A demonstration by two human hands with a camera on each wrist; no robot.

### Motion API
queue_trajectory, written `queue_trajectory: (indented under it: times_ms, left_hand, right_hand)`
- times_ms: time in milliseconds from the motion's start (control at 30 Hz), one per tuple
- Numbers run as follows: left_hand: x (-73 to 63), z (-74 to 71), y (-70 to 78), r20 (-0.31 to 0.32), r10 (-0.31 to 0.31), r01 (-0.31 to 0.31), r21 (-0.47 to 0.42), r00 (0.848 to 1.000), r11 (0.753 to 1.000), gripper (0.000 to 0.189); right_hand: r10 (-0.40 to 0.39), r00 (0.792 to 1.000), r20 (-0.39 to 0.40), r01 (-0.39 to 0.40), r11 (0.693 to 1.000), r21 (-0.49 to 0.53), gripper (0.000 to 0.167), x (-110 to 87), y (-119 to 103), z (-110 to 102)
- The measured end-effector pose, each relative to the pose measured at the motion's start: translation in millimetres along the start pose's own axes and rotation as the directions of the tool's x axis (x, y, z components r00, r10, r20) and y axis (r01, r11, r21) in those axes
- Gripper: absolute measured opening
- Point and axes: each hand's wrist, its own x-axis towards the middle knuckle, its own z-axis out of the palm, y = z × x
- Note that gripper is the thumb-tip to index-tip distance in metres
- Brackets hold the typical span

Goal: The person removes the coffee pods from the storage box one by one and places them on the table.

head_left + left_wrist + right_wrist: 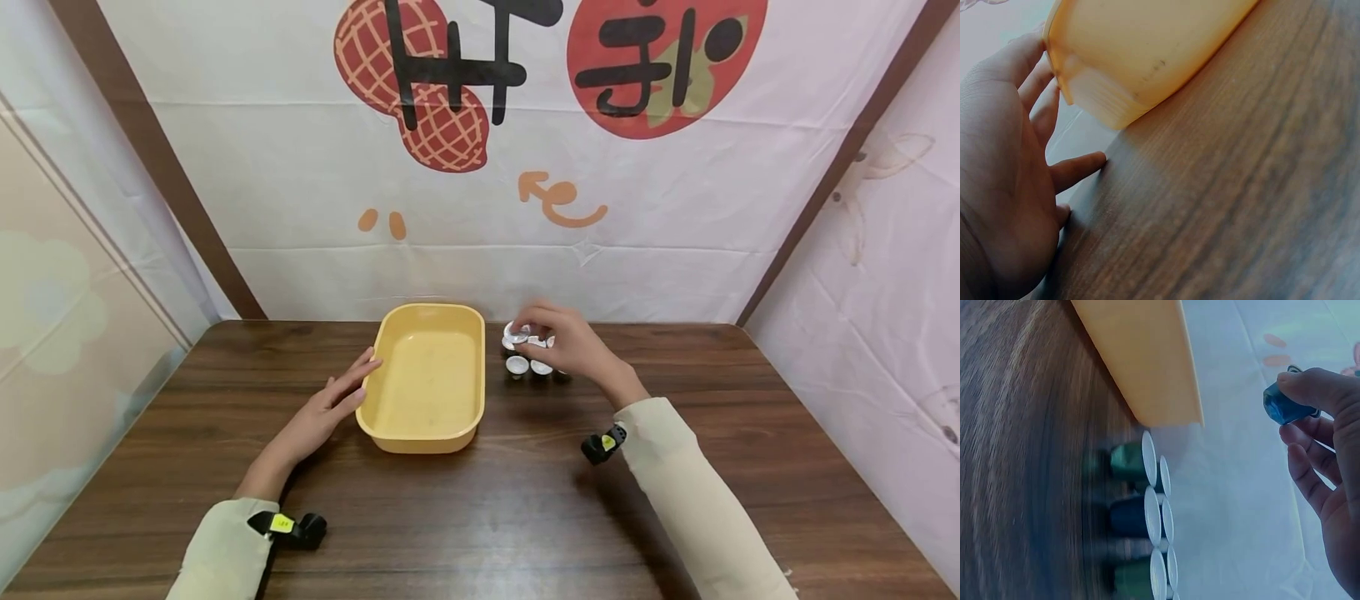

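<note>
Between the thumb and fingers of my right hand (566,340) is a blue coffee capsule (1287,403), pinched at its rim and lifted off the table. Below that hand several more capsules (517,366) stand close together, white lids up; in the right wrist view the near ones are a green capsule (1129,460) and a dark blue capsule (1129,517). Some are partly covered by the hand in the head view. My left hand (327,414) rests its extended fingers on the left rim of a yellow plastic tub (423,444), which has nothing inside.
The brown wooden table (480,533) carries the tub and capsules near its back edge. Right behind them hangs a white printed cloth (300,208), with more cloth at both sides. A black wrist camera (603,444) sits at the right sleeve.
</note>
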Motion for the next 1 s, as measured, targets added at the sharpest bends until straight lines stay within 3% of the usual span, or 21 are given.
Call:
queue_trajectory:
  times_ms: [367,567,833,1000]
  left_hand:
    - [-3.5,0.0,0.6,-0.003,-0.001,0.001,-0.001,1.000,1.000,0.052]
    - [-2.8,-1.7,-0.3,0.000,0.004,-0.004,-0.010,1.000,1.000,0.052]
    - [0.0,-1.3,-0.6,-0.002,0.005,-0.005,-0.014,1.000,1.000,0.052]
    - [0.4,0.8,-0.9,0.004,0.006,-0.006,-0.011,1.000,1.000,0.052]
  right_hand:
    - [-0.014,0.990,-0.141,0.007,0.999,-0.051,0.026,-34.8,13,-13]
    - [0.017,0.977,-0.210,-0.033,0.997,-0.073,0.027,-52.4,19,-15]
    - [0.079,0.966,-0.246,-0.095,0.994,-0.051,0.031,-73.1,25,-23]
    - [0.119,0.946,-0.300,-0.142,0.988,-0.055,0.033,-88.5,31,-27]
